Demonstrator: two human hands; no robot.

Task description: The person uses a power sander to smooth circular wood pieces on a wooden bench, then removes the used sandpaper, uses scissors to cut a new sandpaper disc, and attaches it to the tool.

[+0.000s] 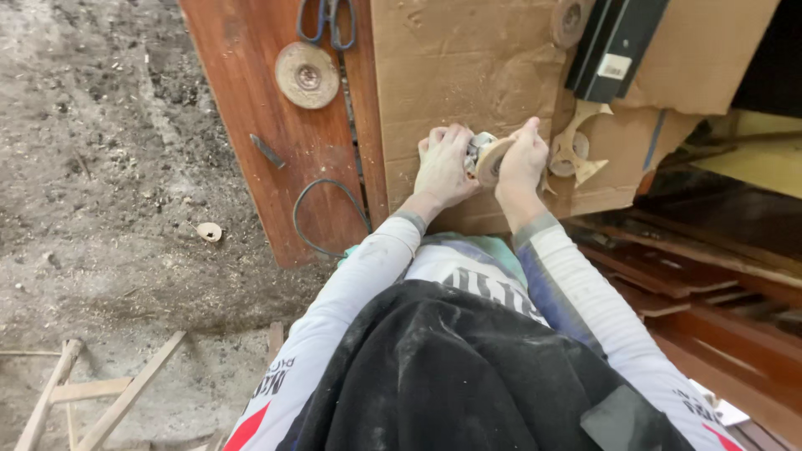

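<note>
Against the cardboard sheet (455, 67), both hands at work on a small angle grinder head (483, 154). Left hand (443, 167) wrapped over the metal body, fingers curled shut around it, apparently to steady it against turning. Right hand (522, 159) clamped on the tan sanding disc (493, 160) at the grinder's face, thumb up and fingers behind, gripping the rim as if to twist it. Grinder held between the two hands, pressed close to the cardboard for support. Left of the cardboard, on the red-brown wooden board (251, 100): a worn round disc (307, 75), blue-handled scissors (327, 21) above it, a dark cable loop (330, 213) below. Right of the cardboard's torn edge, a black box (614, 46) and curved wooden offcuts (576, 150). Below the board, dusty floor (92, 167) with loose wooden slats (100, 397).
</note>
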